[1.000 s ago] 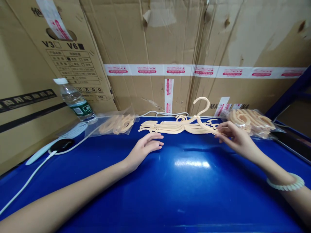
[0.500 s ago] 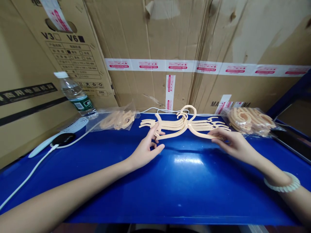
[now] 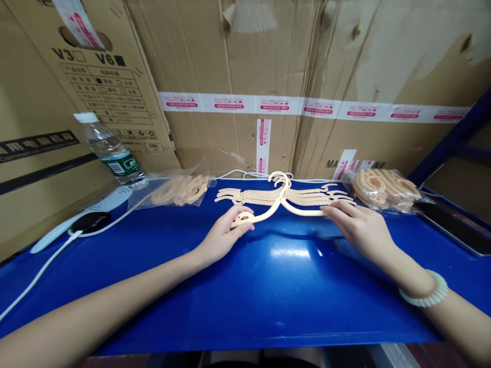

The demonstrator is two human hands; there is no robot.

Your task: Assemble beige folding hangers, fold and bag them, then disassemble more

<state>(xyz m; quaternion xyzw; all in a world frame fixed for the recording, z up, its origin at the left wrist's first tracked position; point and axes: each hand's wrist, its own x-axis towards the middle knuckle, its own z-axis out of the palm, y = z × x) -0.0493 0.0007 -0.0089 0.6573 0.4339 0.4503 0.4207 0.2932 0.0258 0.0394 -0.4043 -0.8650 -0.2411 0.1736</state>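
Observation:
A cream-coloured clothes hanger is held between my two hands, its hook upward. My left hand pinches the hanger's left end, where a curved piece lies folded against the arm between thumb and fingers. At the other end my right hand grips the tip of the right arm, and its fingers hide that end. Just behind, several matching hangers lie lined up on the blue tabletop. A pale beaded bracelet circles my right wrist.
Clear bags of folded hangers lie at left and right. A water bottle, light-blue comb and black charging disc with white cable sit at left. A dark phone-like device lies right. Cardboard boxes wall the back.
The curved piece at the hanger's left end stood up before and is now folded down in my left hand's pinch. The hanger has tilted and lowered slightly; the view has shifted a little.

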